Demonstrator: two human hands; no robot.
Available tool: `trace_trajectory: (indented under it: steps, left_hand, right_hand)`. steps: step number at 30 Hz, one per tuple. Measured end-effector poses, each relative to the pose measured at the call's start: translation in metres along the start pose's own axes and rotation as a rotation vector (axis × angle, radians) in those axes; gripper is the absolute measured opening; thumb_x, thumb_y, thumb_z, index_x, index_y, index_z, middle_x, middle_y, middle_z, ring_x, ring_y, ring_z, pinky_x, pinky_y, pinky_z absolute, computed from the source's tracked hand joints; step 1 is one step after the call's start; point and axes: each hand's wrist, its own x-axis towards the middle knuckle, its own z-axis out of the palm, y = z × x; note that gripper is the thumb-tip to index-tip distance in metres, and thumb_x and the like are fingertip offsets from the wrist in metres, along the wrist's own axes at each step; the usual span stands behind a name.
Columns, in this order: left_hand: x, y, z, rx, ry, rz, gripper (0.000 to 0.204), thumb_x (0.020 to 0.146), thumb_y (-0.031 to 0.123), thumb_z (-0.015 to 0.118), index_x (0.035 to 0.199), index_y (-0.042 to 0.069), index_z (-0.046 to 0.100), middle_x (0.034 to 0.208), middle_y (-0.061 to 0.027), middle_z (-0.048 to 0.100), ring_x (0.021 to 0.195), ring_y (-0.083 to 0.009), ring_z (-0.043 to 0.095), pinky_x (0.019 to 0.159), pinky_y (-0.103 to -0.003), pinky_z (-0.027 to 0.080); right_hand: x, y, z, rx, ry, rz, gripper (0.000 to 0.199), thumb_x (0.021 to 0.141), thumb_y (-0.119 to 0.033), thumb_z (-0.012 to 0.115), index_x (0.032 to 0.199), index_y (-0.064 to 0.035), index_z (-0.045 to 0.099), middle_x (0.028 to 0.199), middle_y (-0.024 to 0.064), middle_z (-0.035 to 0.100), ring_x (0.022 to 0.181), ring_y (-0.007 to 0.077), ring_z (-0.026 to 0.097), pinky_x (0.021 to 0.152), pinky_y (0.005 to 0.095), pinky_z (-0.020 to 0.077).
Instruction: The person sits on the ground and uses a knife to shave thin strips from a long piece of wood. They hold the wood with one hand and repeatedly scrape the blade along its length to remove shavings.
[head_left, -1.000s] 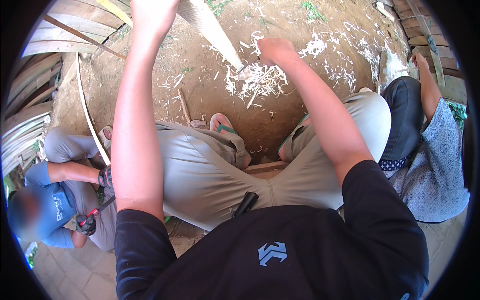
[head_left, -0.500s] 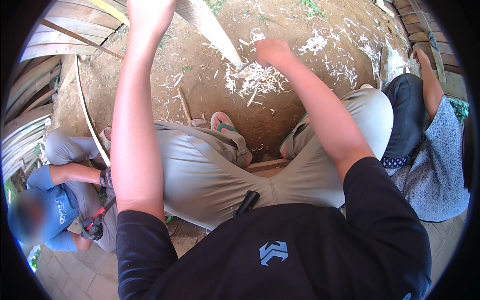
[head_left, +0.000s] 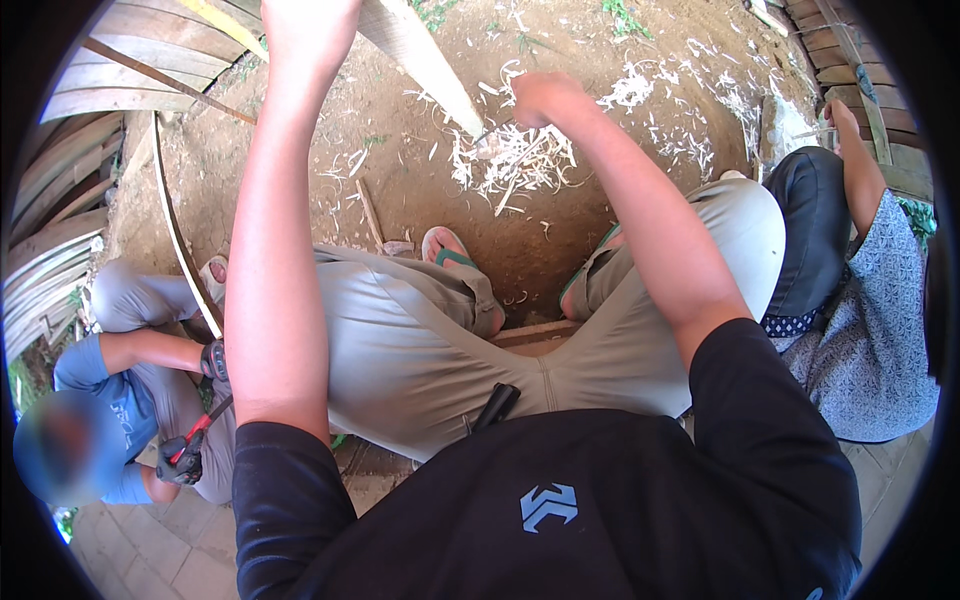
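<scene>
Gripping a half-hidden blade [head_left: 488, 134], the right hand [head_left: 547, 98] curls; the cropped left hand's [head_left: 311, 28] hold is unclear.

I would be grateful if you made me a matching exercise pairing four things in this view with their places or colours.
1. tapered wooden board
2. wood shavings
3. red-handled tool
4. flip-flop straps

A. green
B. in a co-worker's gloved hand
C. beside the person's own left hand
D. strewn over the dirt ground

Pairs: 1-C; 2-D; 3-B; 4-A
</scene>
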Motion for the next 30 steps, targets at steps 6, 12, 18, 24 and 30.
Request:
trace_trajectory:
  steps: [6,12,18,24,30]
  left_hand:
    - [0.002,0.003,0.002,0.028,-0.046,-0.004,0.035,0.092,0.013,0.063,0.122,-0.005,0.058,0.116,-0.017,0.062,0.109,-0.029,0.057,0.099,-0.039,0.045]
    - [0.0,0.004,0.005,0.041,-0.029,0.015,0.038,0.092,0.014,0.064,0.124,-0.005,0.057,0.12,-0.0172,0.061,0.112,-0.0294,0.056,0.101,-0.039,0.044]
    - [-0.008,0.005,0.008,-0.035,0.007,0.016,0.043,0.092,0.015,0.065,0.129,-0.004,0.055,0.126,-0.0174,0.059,0.118,-0.0298,0.054,0.105,-0.039,0.043]
    - [-0.014,0.007,0.003,0.051,-0.046,-0.008,0.037,0.09,0.017,0.066,0.12,-0.003,0.059,0.117,-0.0178,0.061,0.11,-0.0313,0.057,0.099,-0.04,0.045]
    - [-0.007,0.022,0.003,0.041,-0.11,0.099,0.029,0.088,0.02,0.068,0.105,-0.002,0.062,0.101,-0.0153,0.063,0.095,-0.0292,0.06,0.088,-0.041,0.048]
  right_hand:
    - [-0.012,-0.011,-0.007,0.039,-0.007,0.021,0.035,0.079,-0.01,0.059,0.111,-0.0048,0.072,0.116,0.0135,0.072,0.108,0.0304,0.069,0.091,0.039,0.0563]
    - [-0.017,-0.017,-0.014,0.051,-0.041,0.063,0.035,0.082,-0.014,0.06,0.114,-0.0058,0.072,0.118,0.0123,0.071,0.11,0.0291,0.069,0.092,0.0386,0.0561]
    - [-0.017,-0.022,-0.01,0.065,0.012,0.07,0.035,0.081,-0.014,0.063,0.114,-0.0065,0.071,0.117,0.0125,0.072,0.11,0.0288,0.069,0.091,0.0386,0.0563]
    - [-0.015,-0.026,-0.002,0.128,0.001,0.063,0.035,0.079,-0.012,0.065,0.113,-0.0063,0.072,0.114,0.0122,0.073,0.107,0.0292,0.07,0.087,0.0395,0.0571]
    - [-0.005,-0.031,0.019,0.163,-0.084,0.028,0.036,0.083,-0.015,0.063,0.116,-0.0014,0.069,0.117,0.0161,0.071,0.109,0.0313,0.069,0.092,0.0406,0.0546]
